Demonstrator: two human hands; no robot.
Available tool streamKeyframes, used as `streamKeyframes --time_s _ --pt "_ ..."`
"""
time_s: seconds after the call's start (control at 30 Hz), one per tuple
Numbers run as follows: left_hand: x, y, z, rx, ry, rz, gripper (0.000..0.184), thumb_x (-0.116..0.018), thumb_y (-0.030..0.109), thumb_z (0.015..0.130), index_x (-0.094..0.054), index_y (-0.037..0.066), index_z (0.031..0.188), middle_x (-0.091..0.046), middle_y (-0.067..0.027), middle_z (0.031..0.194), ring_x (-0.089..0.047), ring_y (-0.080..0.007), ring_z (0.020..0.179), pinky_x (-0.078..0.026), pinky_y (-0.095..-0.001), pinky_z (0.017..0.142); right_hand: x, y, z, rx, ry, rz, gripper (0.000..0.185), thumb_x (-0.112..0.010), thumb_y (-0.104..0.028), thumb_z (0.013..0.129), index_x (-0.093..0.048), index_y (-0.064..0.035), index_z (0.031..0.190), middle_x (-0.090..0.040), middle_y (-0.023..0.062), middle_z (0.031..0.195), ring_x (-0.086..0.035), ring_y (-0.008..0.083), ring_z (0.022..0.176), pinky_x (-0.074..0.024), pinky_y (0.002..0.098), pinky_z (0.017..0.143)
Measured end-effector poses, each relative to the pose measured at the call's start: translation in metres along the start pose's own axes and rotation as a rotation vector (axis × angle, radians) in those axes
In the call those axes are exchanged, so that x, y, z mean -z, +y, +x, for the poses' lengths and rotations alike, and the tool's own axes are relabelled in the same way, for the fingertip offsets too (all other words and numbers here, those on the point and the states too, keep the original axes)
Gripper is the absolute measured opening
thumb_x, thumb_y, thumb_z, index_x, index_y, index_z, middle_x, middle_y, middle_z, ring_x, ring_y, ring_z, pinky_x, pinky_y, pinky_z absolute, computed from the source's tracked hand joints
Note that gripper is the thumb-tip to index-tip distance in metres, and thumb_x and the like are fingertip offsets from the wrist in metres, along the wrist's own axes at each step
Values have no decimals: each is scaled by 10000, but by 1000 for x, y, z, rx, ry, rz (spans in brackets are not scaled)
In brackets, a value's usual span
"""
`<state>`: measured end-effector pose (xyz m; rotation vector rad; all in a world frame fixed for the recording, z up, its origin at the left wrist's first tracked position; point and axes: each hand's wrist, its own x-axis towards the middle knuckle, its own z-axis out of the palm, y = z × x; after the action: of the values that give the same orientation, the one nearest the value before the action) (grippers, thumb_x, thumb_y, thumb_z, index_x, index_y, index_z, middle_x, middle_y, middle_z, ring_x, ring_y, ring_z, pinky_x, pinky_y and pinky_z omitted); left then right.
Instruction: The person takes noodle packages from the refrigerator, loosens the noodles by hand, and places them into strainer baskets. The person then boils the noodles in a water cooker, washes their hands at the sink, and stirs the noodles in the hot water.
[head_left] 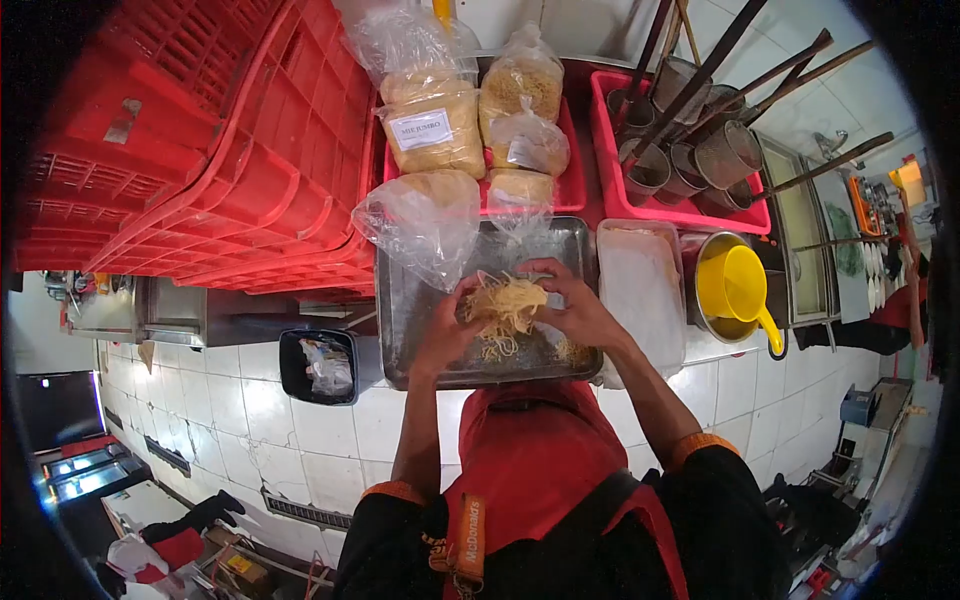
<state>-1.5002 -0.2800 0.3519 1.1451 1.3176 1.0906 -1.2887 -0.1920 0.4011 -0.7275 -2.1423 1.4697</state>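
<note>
A loose clump of pale yellow noodles (508,303) is held up between my two hands over a dark metal tray (402,345). My left hand (447,325) grips the clump from the left, its fingers curled into the strands. On the other side my right hand (580,312) has its fingers bent around the clump's right edge. Some strands hang down toward the tray, and small noodle bits (568,350) lie on its surface near my right wrist. An opened clear plastic bag (425,225) overlaps the tray's back left corner.
Bagged noodles (435,140) fill a pink crate behind the tray. Red crates (300,150) are stacked at left. At right are a pink bin (735,220) of long-handled strainers, a lidded plastic container (640,290) and a yellow dipper (730,282). A black waste bin (290,365) stands on the floor.
</note>
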Motion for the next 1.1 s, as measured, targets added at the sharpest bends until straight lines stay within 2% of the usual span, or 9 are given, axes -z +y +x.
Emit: streamKeyframes --time_s 0.1,0.2,0.4,0.57,0.7,0.87,0.97,1.03,1.1 --pt "2 -5 -10 -29 42 173 510 -586 10 766 -441 44 1254 -506 -104 1212 -471 -198 1139 -402 -292 920 -5 -11 0 -250 54 -38 248 -645 -77 781 -620 -56 1027 -433 77 1275 -371 216 1222 -306 350 1014" --pt "2 -7 -12 39 122 143 492 -563 13 774 -442 40 1250 -514 -98 1203 -482 -192 1123 -411 -303 908 -3 -32 5 -150 -47 650 235 -641 -67 791 -637 -46 1025 -418 81 1303 -381 214 1222 -319 339 1004" --pt "10 -50 -19 120 183 -23 429 -513 6 802 -459 31 1228 -532 -90 1172 -525 -187 1048 -433 -313 866 -3 -37 4 -87 -13 427 230 -662 -98 778 -650 -38 1000 -409 88 1328 -388 246 1225 -337 373 992" --pt "9 -56 -19 60 253 235 396 -509 6 815 -458 19 1207 -545 -109 1133 -566 -203 975 -475 -313 785 -15 -5 3 -415 -29 -806 565 -744 -166 680 -509 -109 1191 -356 164 1320 -387 365 1200 -399 419 958" --pt "-23 -57 -9 251 197 -44 379 -536 17 803 -476 11 1177 -579 -135 1066 -608 -202 847 -504 -311 694 -45 21 10 -462 -185 -791 713 -763 -179 624 -421 -135 1248 -350 173 1299 -406 400 1161 -419 425 939" --pt "-6 -15 -28 468 95 -241 347 -566 32 776 -512 16 1119 -605 -136 1000 -627 -189 793 -506 -312 685 -45 52 15 133 -406 -809 821 -759 -194 569 -377 -151 1294 -352 153 1281 -391 376 1165 -470 451 868" --pt "8 -17 -36 482 51 126 287 -537 62 822 -527 29 1107 -593 -116 992 -615 -207 832 -497 -301 689 -26 1 3 17 -317 -741 789 -684 -112 656 -310 -173 1349 -364 190 1286 -357 409 1180 -452 503 863" --pt "-2 -23 -38 34 400 581 235 -563 64 759 -572 10 988 -622 -164 873 -632 -262 801 -490 -363 677 -38 4 -3 -142 -255 -787 810 -694 -130 647 -305 -181 1355 -357 185 1301 -354 407 1183 -439 508 874" --pt "-12 -55 -29 22 338 542 212 -564 76 758 -579 8 959 -621 -177 851 -628 -282 793 -486 -368 675 -62 21 -10 -303 -186 -832 831 -704 -149 637 -300 -189 1362 -349 179 1316 -351 405 1185 -425 512 884"
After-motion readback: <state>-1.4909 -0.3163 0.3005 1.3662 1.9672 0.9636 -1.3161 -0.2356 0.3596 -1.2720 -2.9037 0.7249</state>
